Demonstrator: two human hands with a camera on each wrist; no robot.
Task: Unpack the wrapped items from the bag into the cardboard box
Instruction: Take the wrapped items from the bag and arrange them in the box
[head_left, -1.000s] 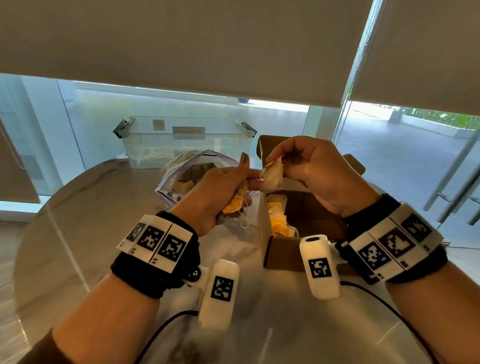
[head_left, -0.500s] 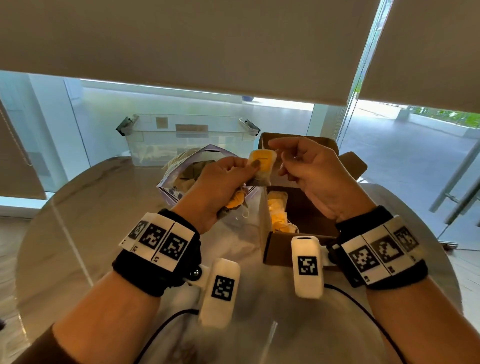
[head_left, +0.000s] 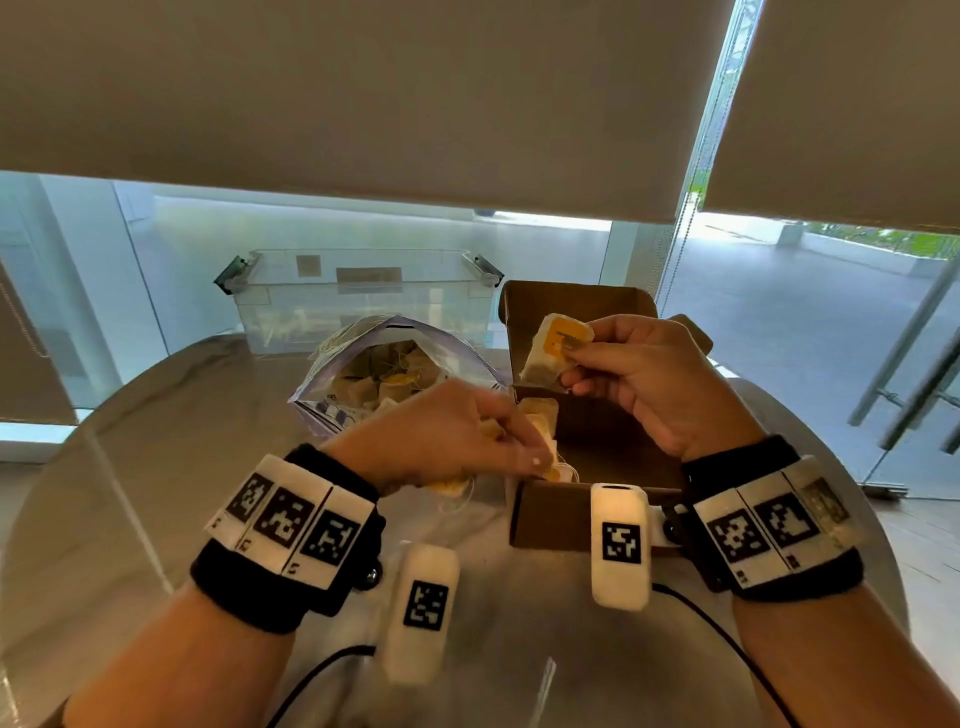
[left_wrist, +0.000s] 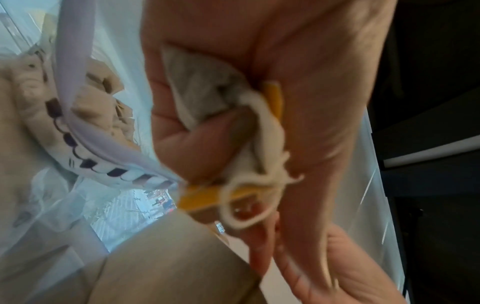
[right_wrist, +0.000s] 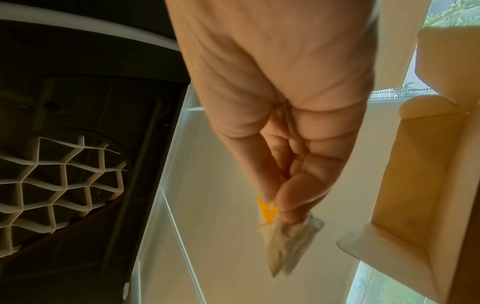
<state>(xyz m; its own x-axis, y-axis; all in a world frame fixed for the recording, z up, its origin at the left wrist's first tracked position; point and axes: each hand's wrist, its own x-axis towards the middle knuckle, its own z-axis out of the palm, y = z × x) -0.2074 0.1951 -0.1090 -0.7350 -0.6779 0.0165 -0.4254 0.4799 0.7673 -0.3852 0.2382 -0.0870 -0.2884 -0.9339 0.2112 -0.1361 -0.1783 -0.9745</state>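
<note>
My right hand (head_left: 618, 364) pinches one tea bag (head_left: 553, 351) with a yellow tag above the open cardboard box (head_left: 550, 514); the wrist view shows the same tea bag (right_wrist: 288, 240) hanging from my fingertips (right_wrist: 285, 203). My left hand (head_left: 467, 436) is at the box's left wall, curled round a bunch of tea bags (left_wrist: 207, 98) with white strings and yellow tags (left_wrist: 205, 197). The open clear bag (head_left: 395, 374) holds several more tea bags behind my left hand. A few tea bags (head_left: 540, 415) lie inside the box.
A clear plastic bin (head_left: 358, 296) stands at the table's far edge behind the bag. The round grey table (head_left: 156, 467) carries everything. The box lid (head_left: 576, 306) stands upright at the back. Black cables trail from my wrist cameras across the near table.
My right hand has taken the single tea bag from my left hand and holds it over the box. My left hand has dropped lower toward the box's left wall with its bunch.
</note>
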